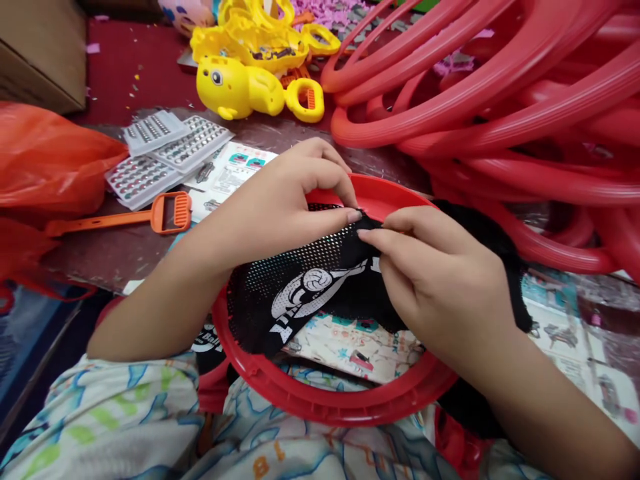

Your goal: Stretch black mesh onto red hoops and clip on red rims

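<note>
A red plastic ring (320, 400) rests against my lap at the table's near edge. Stretched partly across it is a black mesh net (280, 280) with a white printed logo. My left hand (280, 203) pinches the net's upper edge at the ring's far rim, thumb and fingers closed on the fabric. Just to its right, my right hand (440, 280) pinches the same black edge, and the fingertips of the two hands almost touch. More black net hangs out past my right wrist.
A big heap of red plastic rings (500, 100) fills the right and back. Yellow duck-shaped toys (245, 83) lie at the back, an orange handle (150, 217) and blister trays of button cells (160, 150) at left, beside an orange plastic bag (45, 160).
</note>
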A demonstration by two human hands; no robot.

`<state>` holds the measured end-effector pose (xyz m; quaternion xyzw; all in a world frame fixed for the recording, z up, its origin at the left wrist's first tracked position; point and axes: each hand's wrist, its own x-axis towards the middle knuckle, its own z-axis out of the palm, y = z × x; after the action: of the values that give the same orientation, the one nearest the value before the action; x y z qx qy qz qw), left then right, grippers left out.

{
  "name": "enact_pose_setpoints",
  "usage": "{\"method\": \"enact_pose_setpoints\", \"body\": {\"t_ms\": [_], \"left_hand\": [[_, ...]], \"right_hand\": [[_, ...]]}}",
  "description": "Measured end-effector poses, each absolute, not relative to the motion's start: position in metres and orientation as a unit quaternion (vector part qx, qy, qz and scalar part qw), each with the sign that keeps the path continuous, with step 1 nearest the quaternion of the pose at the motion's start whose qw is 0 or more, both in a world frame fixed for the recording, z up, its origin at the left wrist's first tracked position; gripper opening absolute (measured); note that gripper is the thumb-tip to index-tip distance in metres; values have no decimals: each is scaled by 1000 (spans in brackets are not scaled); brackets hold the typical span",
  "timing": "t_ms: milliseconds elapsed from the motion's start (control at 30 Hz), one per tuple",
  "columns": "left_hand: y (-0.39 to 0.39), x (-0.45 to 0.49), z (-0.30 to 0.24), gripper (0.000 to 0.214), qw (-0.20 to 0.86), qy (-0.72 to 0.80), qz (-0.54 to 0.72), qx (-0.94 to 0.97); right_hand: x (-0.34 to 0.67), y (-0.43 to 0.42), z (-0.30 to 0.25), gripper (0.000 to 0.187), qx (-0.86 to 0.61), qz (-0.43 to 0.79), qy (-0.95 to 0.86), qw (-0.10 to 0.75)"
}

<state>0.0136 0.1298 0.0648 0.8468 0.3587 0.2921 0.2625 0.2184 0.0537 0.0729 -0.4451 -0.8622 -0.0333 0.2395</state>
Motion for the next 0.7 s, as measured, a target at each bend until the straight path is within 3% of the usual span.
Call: {"method": "enact_pose_setpoints", "body": {"t_ms": [167, 700], "left_hand": [[130, 12, 66, 13, 260, 356, 298, 847], [133, 20, 56, 16, 230, 374, 301, 847]], "right_hand": [[219, 57, 75, 23, -401, -156, -872, 233], [225, 67, 68, 29, -427, -136, -872, 198]]}}
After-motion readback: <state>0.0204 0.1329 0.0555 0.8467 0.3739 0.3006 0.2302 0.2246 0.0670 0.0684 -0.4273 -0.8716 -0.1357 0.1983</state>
